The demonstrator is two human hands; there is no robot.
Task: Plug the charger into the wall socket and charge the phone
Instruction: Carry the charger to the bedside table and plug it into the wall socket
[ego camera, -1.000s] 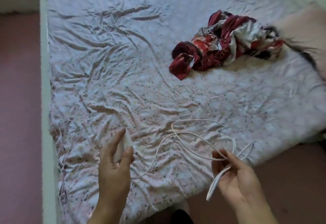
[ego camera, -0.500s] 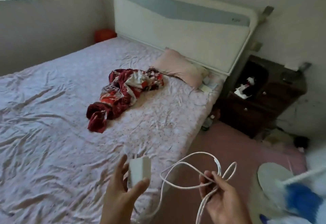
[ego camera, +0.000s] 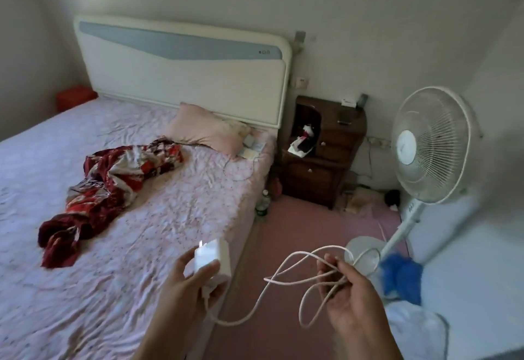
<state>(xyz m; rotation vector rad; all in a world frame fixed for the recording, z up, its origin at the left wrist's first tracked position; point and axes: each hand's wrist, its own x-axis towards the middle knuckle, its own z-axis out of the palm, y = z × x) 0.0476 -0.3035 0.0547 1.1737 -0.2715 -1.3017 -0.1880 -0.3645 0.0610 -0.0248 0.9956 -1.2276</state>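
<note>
Charger (ego camera: 211, 257) in left hand (ego camera: 187, 288), beside bed edge (ego camera: 243, 234)

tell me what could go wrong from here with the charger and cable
The white cable hangs in tangled loops from the right hand and may knot or snag when pulled toward the wall socket. The left hand has only a fingertip grip on the charger, which could slip. The standing fan is close by; a swinging loop might catch it.
</note>
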